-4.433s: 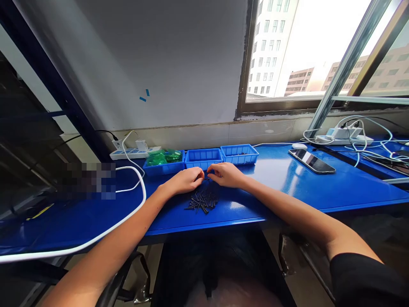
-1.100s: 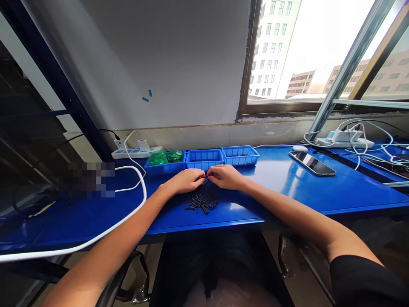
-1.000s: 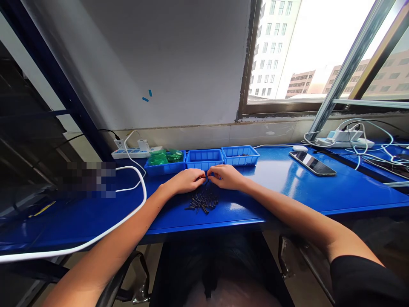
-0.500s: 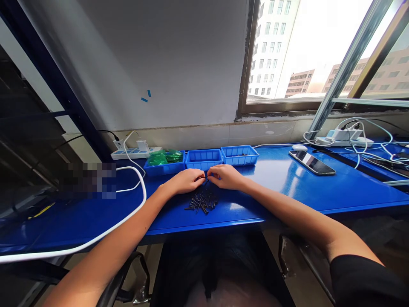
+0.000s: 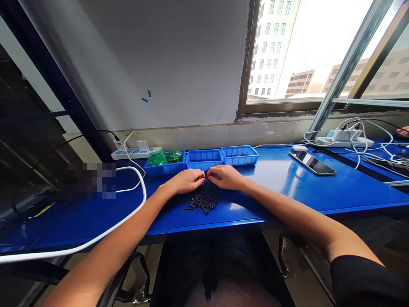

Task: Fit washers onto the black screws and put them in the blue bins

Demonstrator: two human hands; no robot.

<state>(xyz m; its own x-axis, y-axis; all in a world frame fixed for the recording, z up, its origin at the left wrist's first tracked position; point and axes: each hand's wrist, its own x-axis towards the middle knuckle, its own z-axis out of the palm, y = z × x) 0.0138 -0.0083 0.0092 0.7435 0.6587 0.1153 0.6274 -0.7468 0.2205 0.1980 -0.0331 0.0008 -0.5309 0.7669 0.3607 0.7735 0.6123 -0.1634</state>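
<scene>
Left hand [image 5: 184,180], right hand [image 5: 226,176] – fingertips pinched together, held item too small to tell; screws [image 5: 202,201] just below; tray [image 5: 203,158] beyond fingertips – contents unseen.

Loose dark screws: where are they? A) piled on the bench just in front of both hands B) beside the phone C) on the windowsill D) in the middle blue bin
A: the dark screws lie in a heap on the blue bench, just nearer the camera than the left hand and right hand.

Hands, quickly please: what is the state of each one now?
Left hand: fingers curled, pinching something small at the tips; what it is cannot be told.
Right hand: the same, tips meeting the left above the black screws.
</scene>
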